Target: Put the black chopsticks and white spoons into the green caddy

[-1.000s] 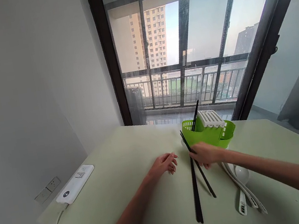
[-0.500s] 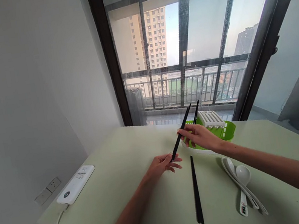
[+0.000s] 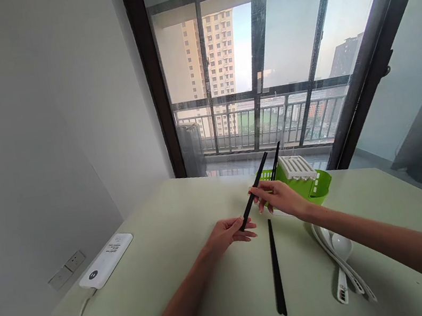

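My right hand (image 3: pixel 280 197) pinches a black chopstick (image 3: pixel 259 177) near its middle and holds it tilted above the pale green table (image 3: pixel 197 268). The lower end of that chopstick touches the fingertips of my left hand (image 3: pixel 227 232), which rests low over the table. More black chopsticks (image 3: pixel 275 266) lie flat on the table just below my right hand. Behind my right hand stands a green utensil caddy (image 3: pixel 319 186) with a white slotted insert (image 3: pixel 297 166) and one black chopstick (image 3: pixel 276 159) standing in it.
White spoons (image 3: pixel 344 265) lie on the table to the right of the flat chopsticks. A white power strip (image 3: pixel 105 260) with a cable sits at the table's left edge, by a wall socket (image 3: pixel 75 260). A large window with a balcony railing is behind the table.
My right hand lifted one chopstick off the table and raised it, tilted, toward the caddy. My left hand moved slightly to meet its lower end. The other chopsticks stayed flat.
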`<state>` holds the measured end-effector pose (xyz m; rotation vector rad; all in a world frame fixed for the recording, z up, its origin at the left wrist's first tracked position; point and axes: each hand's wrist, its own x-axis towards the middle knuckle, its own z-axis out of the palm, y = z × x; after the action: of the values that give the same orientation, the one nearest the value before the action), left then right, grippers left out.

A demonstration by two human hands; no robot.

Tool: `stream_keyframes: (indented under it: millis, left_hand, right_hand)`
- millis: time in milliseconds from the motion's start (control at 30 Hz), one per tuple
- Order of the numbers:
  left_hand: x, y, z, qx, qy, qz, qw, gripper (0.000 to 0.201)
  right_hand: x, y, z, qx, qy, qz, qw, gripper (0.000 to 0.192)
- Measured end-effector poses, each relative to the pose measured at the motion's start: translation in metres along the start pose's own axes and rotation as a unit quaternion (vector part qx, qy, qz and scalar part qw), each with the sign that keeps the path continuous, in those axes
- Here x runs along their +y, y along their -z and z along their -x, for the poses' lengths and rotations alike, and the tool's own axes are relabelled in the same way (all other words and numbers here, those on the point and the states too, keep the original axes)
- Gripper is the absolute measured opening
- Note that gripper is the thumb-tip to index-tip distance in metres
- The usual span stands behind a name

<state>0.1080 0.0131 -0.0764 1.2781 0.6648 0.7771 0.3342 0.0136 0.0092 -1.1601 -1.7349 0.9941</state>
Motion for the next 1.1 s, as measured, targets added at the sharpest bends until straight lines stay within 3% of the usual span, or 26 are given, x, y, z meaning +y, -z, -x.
stream_keyframes:
  millis: [200, 467, 533, 700, 833, 933, 1100]
  left_hand:
    - [0.003, -0.002, 0.001, 0.004, -0.005, -0.021, 1.000, 0.051]
    - [-0.001, -0.003, -0.002, 0.011, -0.009, -0.029, 0.999, 0.055]
    - [-0.002, -0.003, -0.003, 0.013, -0.010, -0.030, 0.999, 0.054]
    - [0.003, 0.001, -0.004, 0.085, -0.028, -0.001, 0.996, 0.060]
    - [0.008, 0.007, -0.003, 0.156, -0.039, 0.050, 0.986, 0.057]
    - [0.008, 0.010, -0.004, 0.167, -0.032, 0.077, 0.982, 0.053]
    - [0.002, 0.013, -0.008, 0.171, -0.026, 0.101, 0.980, 0.054]
  right_hand:
    - [-0.004, 0.003, 0.000, 0.008, 0.010, 0.018, 1.000, 0.048]
    - [-0.030, 0.031, -0.005, 0.133, 0.038, 0.007, 0.990, 0.051]
    - [-0.036, 0.038, -0.005, 0.134, 0.049, 0.014, 0.990, 0.052]
    - [-0.058, 0.063, -0.009, 0.130, 0.077, 0.032, 0.988, 0.054]
    - [-0.088, 0.098, -0.021, 0.202, 0.117, 0.092, 0.968, 0.049]
    - [-0.102, 0.121, -0.032, 0.260, 0.139, 0.170, 0.940, 0.047]
    - [-0.083, 0.131, -0.053, 0.285, 0.075, 0.293, 0.910, 0.036]
